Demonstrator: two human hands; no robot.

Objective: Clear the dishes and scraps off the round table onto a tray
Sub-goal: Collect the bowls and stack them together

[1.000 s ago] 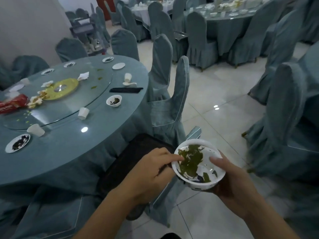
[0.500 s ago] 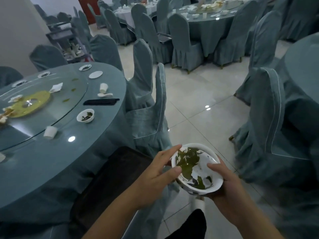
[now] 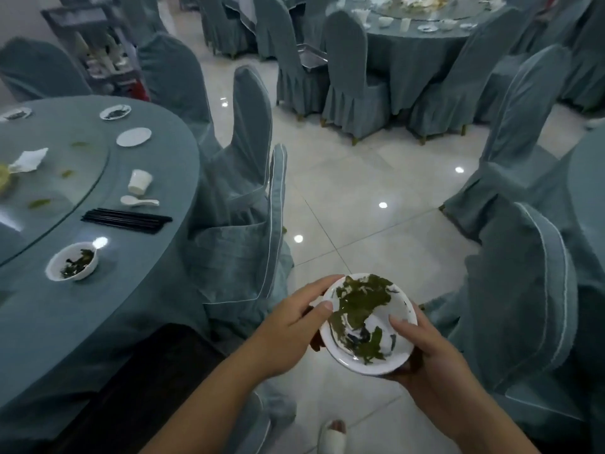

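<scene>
We hold small round white bowl [image 3: 397, 301] of wet green leaf scraps [image 3: 360, 306] over white tiled floor [image 3: 343, 208], off blue-clothed round table [image 3: 131, 306], L hand [image 3: 291, 326] + R hand [image 3: 432, 355] both clamped on it; prob. light, rigid, slick, breakable, so grip rim+base.

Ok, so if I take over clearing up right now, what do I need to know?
Hands: left hand and right hand both grip the white bowl of green scraps, held above the floor.
Tray: the dark tray sits low beside the round table.
Done: this bowl is off the table, not yet on the tray.
Left: small bowl with scraps, chopsticks, spoon, cup, plate, saucer and napkin on the table.
</scene>
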